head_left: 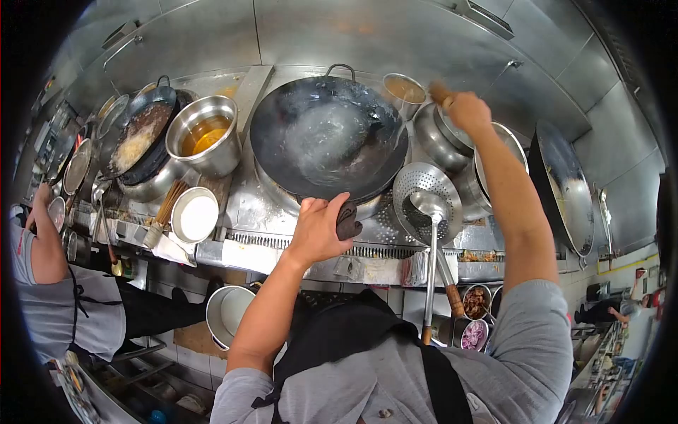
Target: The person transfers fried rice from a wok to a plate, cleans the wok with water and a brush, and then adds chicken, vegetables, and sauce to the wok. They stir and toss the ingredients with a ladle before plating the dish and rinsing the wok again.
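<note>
Grips wok (311,134), straight ahead, by near handle (349,225) with closer left hand (316,227). Clasps blurred brown tool (439,92) in right hand (469,111).

So the big dark wok (328,141) is sitting open side up on the stove, upper middle of the frame. It's round and deep, with a loop handle on its far rim. The inside looks wet and shiny, kinda hazy with steam over the middle. The other thing is a stubby brown object (441,92), off to the upper right, held up clear of the wok, too blurry to say exactly what it is.
</note>
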### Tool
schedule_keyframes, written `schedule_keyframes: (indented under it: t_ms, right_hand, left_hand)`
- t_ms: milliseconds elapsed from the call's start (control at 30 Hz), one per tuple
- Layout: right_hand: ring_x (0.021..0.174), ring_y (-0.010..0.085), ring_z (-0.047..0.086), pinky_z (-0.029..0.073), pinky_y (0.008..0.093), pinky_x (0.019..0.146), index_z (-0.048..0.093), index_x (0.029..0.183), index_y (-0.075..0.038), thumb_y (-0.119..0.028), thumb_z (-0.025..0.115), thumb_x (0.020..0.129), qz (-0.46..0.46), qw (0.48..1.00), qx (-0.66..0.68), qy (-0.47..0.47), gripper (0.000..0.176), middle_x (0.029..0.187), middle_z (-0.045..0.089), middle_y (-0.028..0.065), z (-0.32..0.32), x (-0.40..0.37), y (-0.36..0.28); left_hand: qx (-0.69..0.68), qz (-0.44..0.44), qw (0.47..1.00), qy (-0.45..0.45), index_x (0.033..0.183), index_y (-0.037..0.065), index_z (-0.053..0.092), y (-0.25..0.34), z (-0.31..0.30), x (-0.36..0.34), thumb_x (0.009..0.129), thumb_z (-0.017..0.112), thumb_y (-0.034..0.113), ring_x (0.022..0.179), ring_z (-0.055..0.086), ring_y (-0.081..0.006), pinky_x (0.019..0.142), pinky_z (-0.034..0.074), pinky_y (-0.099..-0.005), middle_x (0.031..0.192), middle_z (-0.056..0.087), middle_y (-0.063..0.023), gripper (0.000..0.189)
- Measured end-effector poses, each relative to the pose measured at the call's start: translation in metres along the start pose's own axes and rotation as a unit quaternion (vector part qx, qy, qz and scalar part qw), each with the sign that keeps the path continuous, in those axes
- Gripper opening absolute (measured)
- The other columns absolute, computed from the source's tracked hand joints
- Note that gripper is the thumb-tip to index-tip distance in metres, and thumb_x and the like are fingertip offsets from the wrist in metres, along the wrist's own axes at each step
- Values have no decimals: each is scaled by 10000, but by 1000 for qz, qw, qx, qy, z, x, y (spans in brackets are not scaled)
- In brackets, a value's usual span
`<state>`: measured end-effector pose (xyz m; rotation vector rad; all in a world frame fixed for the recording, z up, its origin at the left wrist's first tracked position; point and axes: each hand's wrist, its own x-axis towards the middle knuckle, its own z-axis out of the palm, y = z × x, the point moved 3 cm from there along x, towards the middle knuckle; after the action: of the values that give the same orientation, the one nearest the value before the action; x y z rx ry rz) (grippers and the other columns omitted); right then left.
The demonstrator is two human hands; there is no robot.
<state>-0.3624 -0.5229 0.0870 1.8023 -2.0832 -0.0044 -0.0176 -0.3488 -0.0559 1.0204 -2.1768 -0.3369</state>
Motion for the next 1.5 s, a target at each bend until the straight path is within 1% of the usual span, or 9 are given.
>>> schedule_keyframes:
  t_ms: [167, 233, 333, 433, 500, 800, 900, 1033, 1500]
  right_hand:
    - [673, 129, 626, 497, 285, 484, 639, 1280, -80, -336, 651, 943, 189, 760, 620, 57, 423, 955, 679, 60, 4, -89, 35]
    - [670, 95, 610, 463, 233, 446, 568, 1348, -39, -312, 656, 959, 158, 688, 706, 62, 483, 992, 667, 66, 17, -163, 22]
    - [1215, 213, 548, 419, 353, 1055, 472, 1425, 23, -238, 721, 888, 168, 682, 709, 66, 647, 1335, 567, 125, 66, -287, -14]
    - [1272, 224, 515, 381, 349, 1087, 449, 1437, 40, -147, 788, 811, 167, 718, 663, -134, 737, 1345, 561, 138, 96, -385, -73]
    - [1196, 219, 568, 417, 329, 1041, 477, 1406, 54, -145, 809, 792, 216, 589, 703, -336, 726, 1290, 608, 138, 172, -431, -94]
    - [1207, 429, 563, 450, 436, 1027, 431, 1430, -15, -135, 742, 821, 97, 823, 560, -20, 695, 1315, 570, 255, 109, -405, -98]
    - [1218, 421, 557, 446, 442, 1025, 431, 1429, -36, -149, 735, 828, 88, 818, 524, -220, 682, 1302, 578, 248, 150, -417, -102]
    - [1203, 442, 555, 442, 453, 1022, 480, 1394, -68, -189, 734, 834, 97, 791, 599, -77, 627, 1286, 583, 260, 149, -431, -104]
    - [1231, 195, 530, 388, 322, 1069, 419, 1437, 42, -60, 725, 863, 146, 665, 725, -107, 658, 1330, 563, 125, 129, -421, -81]
  left_hand:
    - [-235, -91, 962, 106, 1279, 3, 524, 13, -14, -29, 708, 774, 198, 1000, 646, -298, 1032, 402, -456, 988, 688, -151, 653]
    - [-599, -269, 748, 93, 1264, 0, 539, 27, -14, -72, 774, 733, 217, 984, 667, -298, 988, 475, -469, 994, 689, -155, 570]
    - [-767, -425, 475, 74, 1146, 25, 611, 11, -1, -141, 820, 681, 293, 879, 683, -276, 783, 559, -450, 975, 693, -161, 428]
    - [-717, -514, 452, 131, 1088, 57, 646, -6, -2, -171, 850, 633, 363, 810, 675, -264, 724, 557, -436, 936, 687, -153, 389]
    - [-697, -532, 463, 130, 1081, 90, 633, -9, -7, -158, 842, 653, 375, 801, 647, -264, 727, 534, -416, 925, 670, -143, 372]
    - [-652, -546, 518, 95, 1046, 101, 609, -61, 12, -13, 853, 642, 461, 904, 620, -289, 778, 518, -479, 979, 634, -137, 410]
    - [-653, -564, 497, 89, 1028, 85, 597, -60, 23, 2, 855, 639, 393, 921, 615, -309, 790, 524, -488, 983, 627, -153, 355]
    - [-669, -551, 487, 109, 985, 85, 590, -62, 29, -8, 832, 648, 247, 920, 612, -319, 805, 526, -476, 986, 636, -159, 230]
    - [-750, -472, 440, 144, 968, 80, 624, -34, 86, -29, 777, 689, 210, 913, 613, -260, 795, 520, -415, 947, 675, -122, 240]
